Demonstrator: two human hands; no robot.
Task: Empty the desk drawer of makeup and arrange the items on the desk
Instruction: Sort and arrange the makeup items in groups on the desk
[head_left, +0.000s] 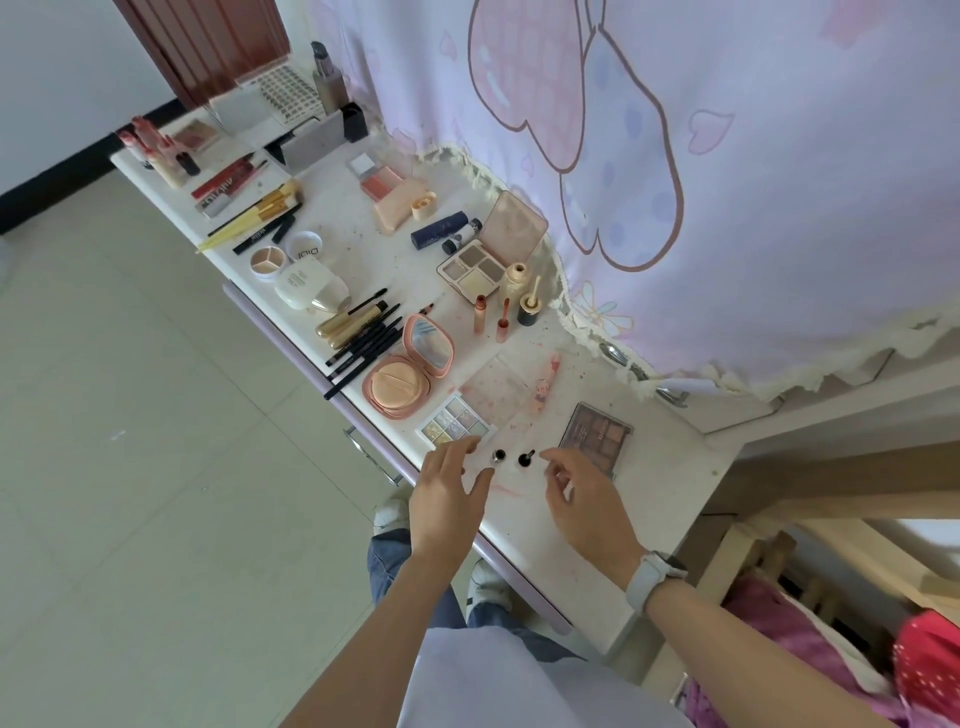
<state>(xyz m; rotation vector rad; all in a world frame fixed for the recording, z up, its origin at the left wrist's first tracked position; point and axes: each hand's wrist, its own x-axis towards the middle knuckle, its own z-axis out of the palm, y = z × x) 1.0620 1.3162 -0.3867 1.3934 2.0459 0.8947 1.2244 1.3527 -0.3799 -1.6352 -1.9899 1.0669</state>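
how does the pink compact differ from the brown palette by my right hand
The pink compact lies open, its mirror and a round puff showing; the brown palette shows a grid of dark shades. The compact is rounded and pink; the palette is square-cornered and brown. Both lie flat on the desk.

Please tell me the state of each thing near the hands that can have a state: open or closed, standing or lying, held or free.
left hand: open, fingers spread, holding nothing
right hand: open, fingers loosely curled, holding nothing
two small bottles: standing upright, free, between the hands
pink compact: open, mirror up, puff showing
brown palette: lying flat, shades visible
small glitter palette: lid open
desk drawer: appears closed
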